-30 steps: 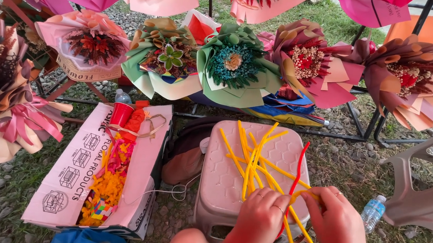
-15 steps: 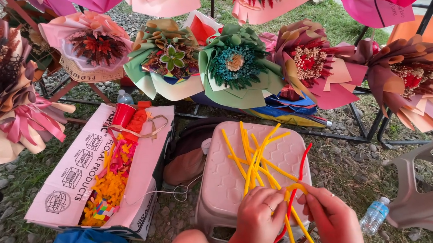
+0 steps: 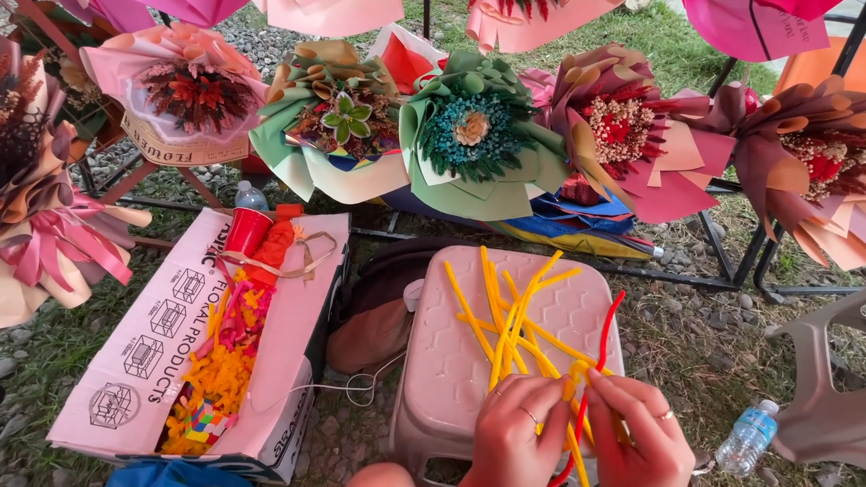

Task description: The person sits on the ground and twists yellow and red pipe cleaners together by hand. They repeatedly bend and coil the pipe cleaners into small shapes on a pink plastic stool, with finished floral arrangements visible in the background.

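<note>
Head view: my left hand (image 3: pixel 519 441) and right hand (image 3: pixel 641 449) meet over the near edge of the pink stool (image 3: pixel 446 365), both pinching one yellow pipe cleaner (image 3: pixel 573 384) between fingertips, bent into a small loop there. More yellow stems (image 3: pixel 509 308) fan across the stool top; a red stem (image 3: pixel 603 334) lies along its right edge. Open cardboard box (image 3: pixel 146 356) of craft bits sits left on the ground, water bottle (image 3: pixel 748 437) right, bouquets (image 3: pixel 475 131) beyond.

stool (image 3: pixel 445 375) top left half bare; middle crossed by yellow stems (image 3: pixel 509 318), right edge by red stem (image 3: pixel 603 334); near edge taken by hands.
</note>
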